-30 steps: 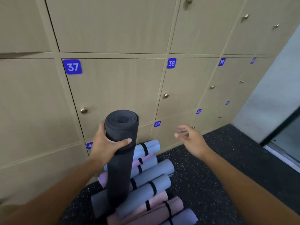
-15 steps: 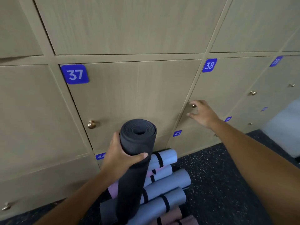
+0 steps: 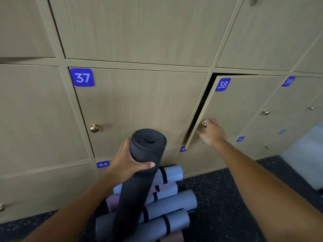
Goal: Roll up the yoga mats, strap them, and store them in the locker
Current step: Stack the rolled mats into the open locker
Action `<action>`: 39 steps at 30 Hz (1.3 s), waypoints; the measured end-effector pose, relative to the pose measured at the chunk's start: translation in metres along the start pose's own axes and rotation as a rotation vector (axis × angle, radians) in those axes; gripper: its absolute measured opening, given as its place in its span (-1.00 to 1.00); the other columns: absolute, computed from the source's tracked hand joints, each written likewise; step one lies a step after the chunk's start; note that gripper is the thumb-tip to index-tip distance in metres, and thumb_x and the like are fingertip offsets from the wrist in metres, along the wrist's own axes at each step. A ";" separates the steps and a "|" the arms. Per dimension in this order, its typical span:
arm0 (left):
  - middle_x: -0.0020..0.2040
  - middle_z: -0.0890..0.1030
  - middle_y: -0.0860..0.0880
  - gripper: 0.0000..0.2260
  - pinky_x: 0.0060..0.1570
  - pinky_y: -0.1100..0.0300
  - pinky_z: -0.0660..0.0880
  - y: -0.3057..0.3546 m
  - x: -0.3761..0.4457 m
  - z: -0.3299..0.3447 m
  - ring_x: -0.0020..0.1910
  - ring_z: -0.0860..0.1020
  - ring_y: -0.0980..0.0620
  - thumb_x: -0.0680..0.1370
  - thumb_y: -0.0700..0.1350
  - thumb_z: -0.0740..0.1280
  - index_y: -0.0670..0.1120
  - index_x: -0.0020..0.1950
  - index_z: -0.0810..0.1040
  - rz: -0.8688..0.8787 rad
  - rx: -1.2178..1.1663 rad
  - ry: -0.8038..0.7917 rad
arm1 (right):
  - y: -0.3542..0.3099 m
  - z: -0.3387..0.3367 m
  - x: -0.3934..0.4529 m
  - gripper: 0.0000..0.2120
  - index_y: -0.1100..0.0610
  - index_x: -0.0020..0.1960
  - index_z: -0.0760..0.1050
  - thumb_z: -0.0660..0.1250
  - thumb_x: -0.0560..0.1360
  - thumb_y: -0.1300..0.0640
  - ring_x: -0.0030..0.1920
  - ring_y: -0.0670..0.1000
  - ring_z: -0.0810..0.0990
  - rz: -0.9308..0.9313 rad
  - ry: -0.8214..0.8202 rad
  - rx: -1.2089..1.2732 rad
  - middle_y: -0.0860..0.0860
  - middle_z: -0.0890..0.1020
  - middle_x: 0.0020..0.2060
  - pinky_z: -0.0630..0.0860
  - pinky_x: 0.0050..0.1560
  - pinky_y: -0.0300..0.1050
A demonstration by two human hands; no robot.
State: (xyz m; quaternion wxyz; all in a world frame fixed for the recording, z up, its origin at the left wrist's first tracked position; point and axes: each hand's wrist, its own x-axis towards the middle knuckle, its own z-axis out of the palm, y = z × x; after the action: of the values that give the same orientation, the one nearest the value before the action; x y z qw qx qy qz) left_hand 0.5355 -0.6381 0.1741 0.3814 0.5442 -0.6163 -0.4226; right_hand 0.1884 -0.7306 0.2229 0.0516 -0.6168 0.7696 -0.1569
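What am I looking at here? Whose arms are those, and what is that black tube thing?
There is no machine here. The picture comes from a camera worn on a person's head, looking forward and down, so you see that person's own two arms. The left hand grips a black rolled-up yoga mat and holds it upright. The right hand is on the small round knob of locker door 38, which stands a little open, with a dark gap along its left edge. Locker door 37 beside it is closed. On the dark speckled floor lies a pile of other rolled mats, blue-grey and pink, with black straps around them. Inside locker 38 is too dark to see.
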 end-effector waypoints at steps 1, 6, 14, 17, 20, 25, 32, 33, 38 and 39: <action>0.26 0.54 0.17 -0.09 0.22 -0.06 0.58 0.000 -0.002 0.001 0.21 0.55 0.16 0.08 0.27 0.70 0.30 0.34 0.36 0.004 0.004 0.009 | 0.006 -0.001 -0.010 -0.61 0.08 0.28 0.52 0.45 0.52 -0.04 0.17 0.14 0.60 -0.018 0.015 -0.011 0.04 0.49 0.28 0.51 0.16 -0.02; 0.26 0.56 0.18 -0.05 0.21 -0.09 0.58 0.003 -0.022 0.006 0.23 0.56 0.12 0.05 0.33 0.69 0.27 0.36 0.37 0.036 0.038 0.021 | 0.051 -0.018 -0.068 -0.51 0.09 0.20 0.53 0.39 0.52 -0.28 0.08 0.12 0.60 -0.005 0.076 -0.031 0.01 0.52 0.19 0.50 -0.04 -0.04; 0.26 0.56 0.09 -0.01 0.26 -0.11 0.55 0.017 -0.054 0.020 0.24 0.55 0.04 0.04 0.29 0.67 0.14 0.38 0.36 0.050 0.064 0.000 | 0.111 -0.052 -0.121 -0.39 0.00 -0.15 0.52 0.19 0.41 -0.55 -0.22 0.05 0.63 0.174 0.124 0.037 -0.02 0.61 -0.19 0.52 -0.20 -0.09; 0.28 0.55 0.08 0.02 0.25 -0.14 0.56 0.022 -0.060 0.031 0.25 0.54 0.02 0.03 0.31 0.68 0.15 0.40 0.34 0.039 0.099 -0.011 | 0.130 -0.066 -0.137 -0.37 0.08 -0.18 0.52 0.17 0.48 -0.50 -0.29 0.05 0.58 0.252 0.166 0.025 0.03 0.59 -0.30 0.38 -0.35 -0.16; 0.27 0.55 0.06 0.00 0.23 -0.14 0.56 0.027 -0.060 0.048 0.23 0.55 0.00 0.04 0.30 0.68 0.15 0.39 0.34 0.035 0.128 -0.028 | 0.158 -0.079 -0.150 -0.56 0.10 -0.11 0.57 0.29 0.57 -0.29 -0.21 0.10 0.61 0.282 0.197 0.068 0.05 0.61 -0.26 0.44 -0.28 -0.16; 0.26 0.56 0.09 -0.02 0.21 -0.18 0.57 0.033 -0.041 0.091 0.22 0.57 -0.02 0.00 0.40 0.66 0.27 0.33 0.32 0.052 0.193 -0.102 | 0.229 -0.076 -0.173 -0.69 0.17 0.10 0.45 0.25 0.65 -0.10 -0.18 0.12 0.52 0.351 0.336 0.079 0.07 0.55 -0.15 0.41 -0.16 -0.02; 0.23 0.54 0.03 -0.11 0.18 -0.12 0.56 0.056 -0.022 0.155 0.17 0.57 -0.04 0.03 0.28 0.63 0.27 0.28 0.30 0.050 0.257 -0.141 | 0.333 -0.107 -0.165 -0.75 0.23 0.27 0.32 0.20 0.67 0.11 0.13 0.34 0.56 0.621 0.390 0.204 0.25 0.53 0.17 0.50 0.07 0.18; 0.21 0.55 0.05 -0.11 0.18 -0.12 0.56 0.057 -0.019 0.164 0.17 0.57 -0.04 0.03 0.27 0.62 0.26 0.27 0.30 0.054 0.252 -0.150 | 0.346 -0.114 -0.161 -0.74 0.22 0.28 0.31 0.21 0.66 0.13 0.15 0.33 0.55 0.628 0.371 0.233 0.25 0.54 0.17 0.47 0.05 0.13; 0.18 0.58 0.05 -0.16 0.17 -0.11 0.54 0.064 -0.012 0.194 0.15 0.57 -0.08 0.08 0.23 0.65 0.32 0.23 0.27 0.066 0.280 -0.153 | 0.374 -0.125 -0.146 -0.65 0.25 0.36 0.24 0.25 0.66 0.15 0.22 0.28 0.53 0.640 0.317 0.330 0.16 0.51 0.07 0.40 0.07 0.05; 0.18 0.58 0.05 -0.19 0.17 -0.12 0.54 0.065 -0.011 0.195 0.15 0.58 -0.08 0.08 0.23 0.64 0.35 0.19 0.27 0.069 0.288 -0.145 | 0.372 -0.124 -0.144 -0.61 0.26 0.39 0.21 0.25 0.66 0.16 0.23 0.27 0.52 0.658 0.320 0.338 0.14 0.48 0.07 0.40 0.09 0.05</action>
State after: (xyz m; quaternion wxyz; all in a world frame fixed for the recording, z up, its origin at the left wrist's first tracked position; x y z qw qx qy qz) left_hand 0.3327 -0.6037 0.1663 0.2681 0.5400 -0.7147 -0.3546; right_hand -0.1587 -0.4984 0.2106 0.0795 -0.2880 0.8877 -0.3503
